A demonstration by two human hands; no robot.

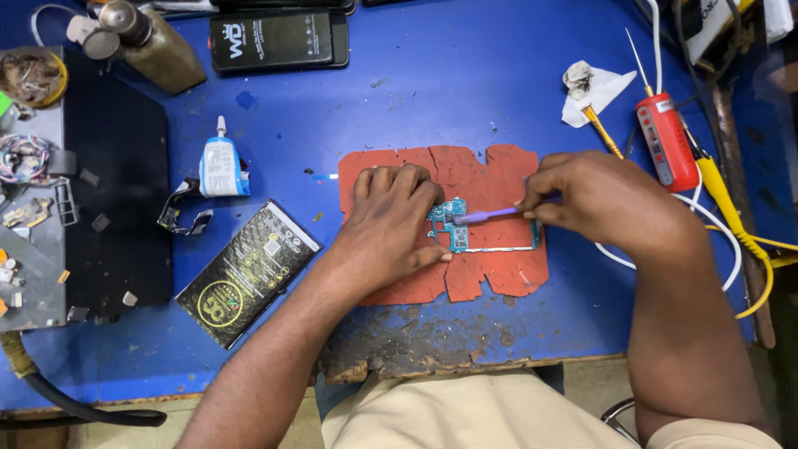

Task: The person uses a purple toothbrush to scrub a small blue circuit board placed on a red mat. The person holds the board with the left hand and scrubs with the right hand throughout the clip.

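A bare circuit board [465, 229] was pinned flat by the left hand [391, 220], its fingers curled down over the board's left end, on a cracked red mat [490, 170] near the front edge of the blue desk [432, 91]. The right hand [594, 195] was closed in a pinch grip on a purple brush [490, 214], whose head was laid against the upper left part of the board. The board was seen already stripped of any casing, with a slim metal frame [507, 247] running along its lower side; cleaning of its top corner was judged to be in hand, with the remainder of the board apparently untouched, though finer detail could not be made out.

To the left of the mat, a black flat pack [245, 270] was laid at an angle, and a small white-and-blue glue tube [223, 166] was stood beside it. A brown bottle [154, 46] and a dark phone [274, 37] were placed along the back edge. At the back left corner, a round tin [32, 76] was seen filled with small scraps of metal, and on the left edge a grey tray [33, 274] was scattered with tiny parts. A red tester [665, 141] with yellow and white leads was laid toward the right edge, just beside a crumpled tissue [590, 87].
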